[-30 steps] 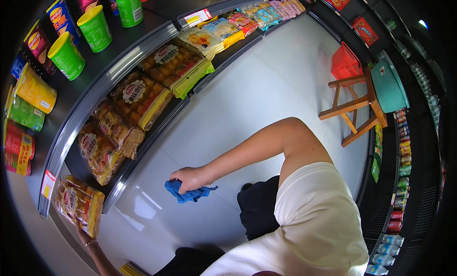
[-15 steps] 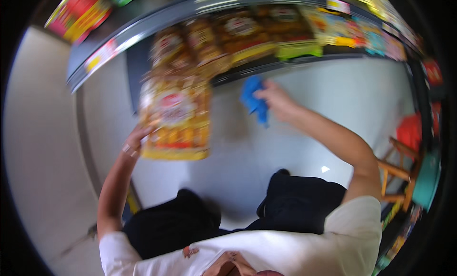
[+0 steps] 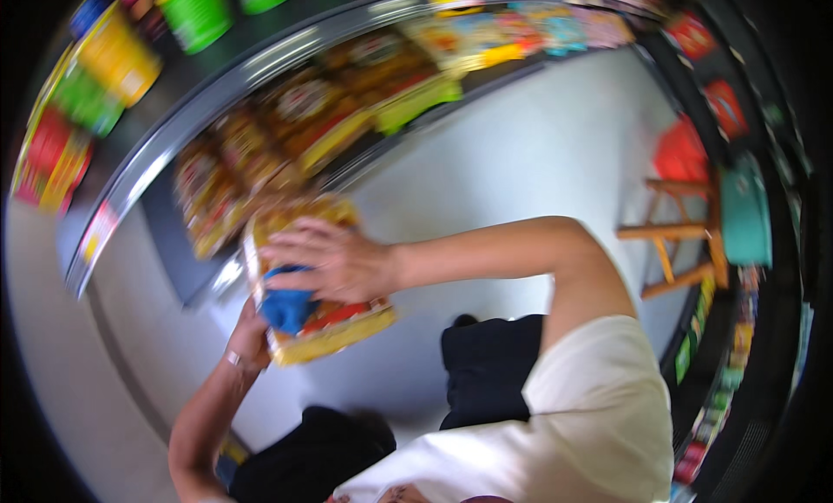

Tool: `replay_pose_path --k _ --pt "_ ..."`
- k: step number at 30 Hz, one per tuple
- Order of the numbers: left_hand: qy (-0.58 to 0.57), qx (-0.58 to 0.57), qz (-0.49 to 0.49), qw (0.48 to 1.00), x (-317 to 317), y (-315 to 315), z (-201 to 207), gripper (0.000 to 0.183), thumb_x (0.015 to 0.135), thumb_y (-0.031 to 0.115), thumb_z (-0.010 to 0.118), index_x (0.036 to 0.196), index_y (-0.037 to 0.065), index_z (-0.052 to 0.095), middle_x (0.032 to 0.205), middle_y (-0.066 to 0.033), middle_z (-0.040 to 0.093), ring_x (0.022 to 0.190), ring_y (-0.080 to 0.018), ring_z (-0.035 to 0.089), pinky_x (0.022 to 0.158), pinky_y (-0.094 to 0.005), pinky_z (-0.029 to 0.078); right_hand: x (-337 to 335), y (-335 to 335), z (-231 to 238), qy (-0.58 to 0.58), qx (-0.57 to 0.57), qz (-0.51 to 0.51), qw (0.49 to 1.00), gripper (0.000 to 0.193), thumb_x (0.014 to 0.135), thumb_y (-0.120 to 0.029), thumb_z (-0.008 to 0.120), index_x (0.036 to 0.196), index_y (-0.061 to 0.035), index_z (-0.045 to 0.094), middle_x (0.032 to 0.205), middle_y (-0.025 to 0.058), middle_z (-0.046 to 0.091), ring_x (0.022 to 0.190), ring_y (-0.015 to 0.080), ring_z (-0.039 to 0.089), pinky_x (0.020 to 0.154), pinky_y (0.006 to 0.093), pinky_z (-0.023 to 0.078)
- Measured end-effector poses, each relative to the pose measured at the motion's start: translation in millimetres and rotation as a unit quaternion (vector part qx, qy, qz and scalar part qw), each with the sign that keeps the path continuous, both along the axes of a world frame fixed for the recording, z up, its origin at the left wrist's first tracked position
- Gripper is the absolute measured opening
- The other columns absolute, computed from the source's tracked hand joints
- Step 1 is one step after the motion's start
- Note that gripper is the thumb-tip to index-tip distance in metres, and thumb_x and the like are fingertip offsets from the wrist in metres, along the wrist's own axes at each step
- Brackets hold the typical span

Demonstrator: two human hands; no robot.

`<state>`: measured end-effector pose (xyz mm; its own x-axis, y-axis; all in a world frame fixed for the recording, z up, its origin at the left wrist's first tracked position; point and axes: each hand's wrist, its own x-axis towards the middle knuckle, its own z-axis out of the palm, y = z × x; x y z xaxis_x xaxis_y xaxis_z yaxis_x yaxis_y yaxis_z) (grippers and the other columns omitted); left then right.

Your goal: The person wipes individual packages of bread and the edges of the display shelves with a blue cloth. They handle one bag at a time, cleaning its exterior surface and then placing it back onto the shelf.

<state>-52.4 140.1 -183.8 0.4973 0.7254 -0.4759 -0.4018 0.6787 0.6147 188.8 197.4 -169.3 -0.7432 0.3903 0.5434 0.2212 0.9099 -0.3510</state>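
Note:
A yellow-and-brown plastic snack bag [image 3: 351, 331] is held up over the floor, just in front of the low shelf. My left hand [image 3: 250, 336] grips it by its left edge, with most of the fingers hidden behind the bag. Across the front of the bag lies my right hand [image 3: 334, 262], its fingers spread and pressing a crumpled blue cloth [image 3: 289, 310] against the surface. That hand covers much of the bag's printed face.
More brown snack bags [image 3: 304, 100] stand in a row on the low shelf, with colourful packets [image 3: 521, 35] farther right. Tubs [image 3: 195, 13] sit on the shelf above, behind its metal front edge [image 3: 139, 178]. At right are a wooden stool [image 3: 677, 231] and a teal bin [image 3: 746, 212].
My right hand has come left and laid the blue cloth on the snack bag. The bag is now tilted and slightly lower. The whole view has turned, bringing more of the right-hand shelves in.

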Motion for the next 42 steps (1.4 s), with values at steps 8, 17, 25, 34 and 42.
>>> replay_pose_path --k 8,17,25,34,42 --pt "-0.009 -0.01 -0.015 1.0 19 6 3 0.073 0.075 0.004 0.074 0.139 -0.001 0.04 0.132 -0.0135 0.057 0.117 -0.0284 0.059 0.103 -0.0435 0.046 10 38 -22 0.08 -0.15 -0.141 0.975 0.067 0.083 -0.013 0.067 0.142 -0.0048 0.037 0.15 0.0185 0.033 0.139 0.0361 0.034 0.113 0.0488 0.031" --pt "0.004 -0.016 -0.042 0.999 25 7 6 0.068 0.076 0.002 0.074 0.136 0.001 0.043 0.126 -0.0111 0.06 0.114 -0.0261 0.061 0.101 -0.0416 0.049 -11 7 -15 0.038 -0.04 -0.043 0.998 0.055 0.087 -0.031 0.064 0.139 -0.0239 0.046 0.149 0.0142 0.037 0.142 0.0377 0.03 0.116 0.058 0.018" --pt "0.013 -0.031 -0.058 0.998 26 4 12 0.067 0.076 0.004 0.075 0.135 0.0 0.044 0.126 -0.0121 0.06 0.113 -0.0265 0.061 0.1 -0.0433 0.049 8 40 -17 0.014 -0.085 -0.18 0.98 0.047 0.085 -0.016 0.066 0.129 -0.0137 0.052 0.13 0.0124 0.057 0.135 0.0336 0.042 0.112 0.0494 0.029" --pt "0.062 -0.056 -0.043 0.996 15 -4 -19 0.066 0.074 -0.002 0.077 0.134 0.004 0.048 0.122 -0.0087 0.062 0.114 -0.024 0.061 0.099 -0.0434 0.049 -13 -11 -11 0.085 -0.043 0.032 0.995 0.034 0.087 -0.017 0.062 0.12 -0.0105 0.057 0.128 0.0164 0.058 0.13 0.0366 0.048 0.109 0.0504 0.036" --pt "0.104 -0.025 -0.084 0.991 24 -3 7 0.069 0.076 0.004 0.075 0.137 0.003 0.043 0.124 -0.0094 0.062 0.115 -0.024 0.059 0.101 -0.0399 0.048 18 52 -13 0.099 -0.088 -0.086 0.987 0.03 0.081 -0.007 0.062 0.111 -0.009 0.062 0.107 0.0123 0.064 0.108 0.0317 0.06 0.094 0.0456 0.045"
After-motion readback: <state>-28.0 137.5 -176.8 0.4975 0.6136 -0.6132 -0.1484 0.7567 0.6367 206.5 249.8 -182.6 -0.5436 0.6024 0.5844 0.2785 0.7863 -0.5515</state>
